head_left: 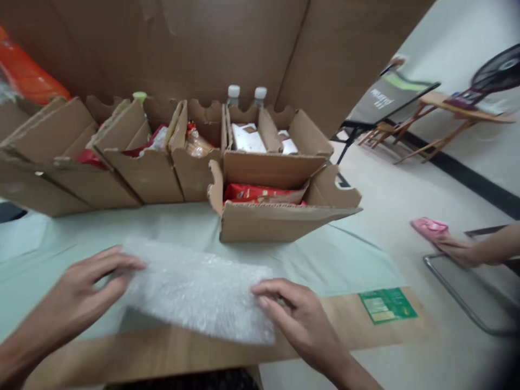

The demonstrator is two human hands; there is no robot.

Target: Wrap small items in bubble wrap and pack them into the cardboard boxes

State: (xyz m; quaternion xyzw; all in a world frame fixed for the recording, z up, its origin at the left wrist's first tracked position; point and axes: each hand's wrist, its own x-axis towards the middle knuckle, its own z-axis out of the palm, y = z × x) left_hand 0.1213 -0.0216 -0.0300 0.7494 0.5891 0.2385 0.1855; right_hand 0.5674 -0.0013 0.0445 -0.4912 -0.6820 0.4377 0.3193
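Your left hand [91, 284] and right hand [300, 317] pinch opposite ends of a clear, rectangular plastic bubble-wrap sheet [199, 290]. You hold it above the pale green cloth [174, 225], near an open brown cardboard box [264, 225].

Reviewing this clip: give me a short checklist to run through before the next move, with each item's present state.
1. Left hand has the bubble wrap: ok, at its left end.
2. Right hand has the wrap: ok, at its right end.
3. Wrap held flat: not ok, its lower edge bows.
4. Wrap free of damage: cannot tell, too blurred.
5. Red packets inside the front cardboard box: ok.
6. Green sheet away from both hands: ok, it lies off to the right.
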